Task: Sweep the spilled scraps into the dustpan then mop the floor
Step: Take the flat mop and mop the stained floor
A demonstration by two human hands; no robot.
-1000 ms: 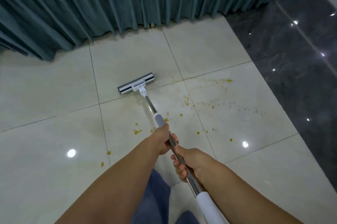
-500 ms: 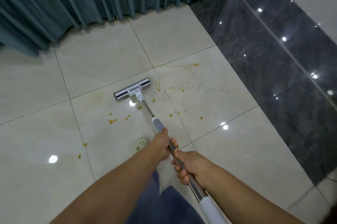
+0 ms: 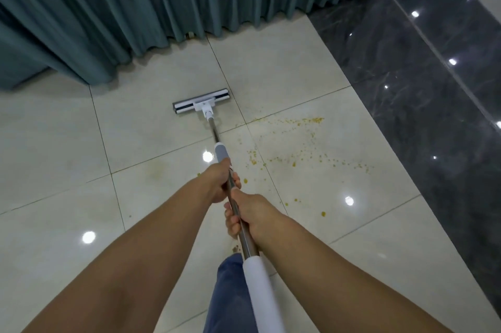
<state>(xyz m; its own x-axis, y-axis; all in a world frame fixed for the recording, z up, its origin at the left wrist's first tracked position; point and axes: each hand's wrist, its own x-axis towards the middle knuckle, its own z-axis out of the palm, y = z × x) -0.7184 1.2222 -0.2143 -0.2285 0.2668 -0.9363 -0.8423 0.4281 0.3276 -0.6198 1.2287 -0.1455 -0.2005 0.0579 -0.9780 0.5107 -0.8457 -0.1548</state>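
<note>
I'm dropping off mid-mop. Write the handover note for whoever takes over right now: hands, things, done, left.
Left hand: grips the mop pole next to its grey collar.
Right hand: grips the pole lower down, above the white grip.
Mop head: flat on the cream tile near the curtain.
Yellow scraps: scattered right of the pole, toward the dark floor strip. No dustpan in view.
Done: mop is on the floor, in both hands.
Left: scraps not yet cleared; mop that patch.
</note>
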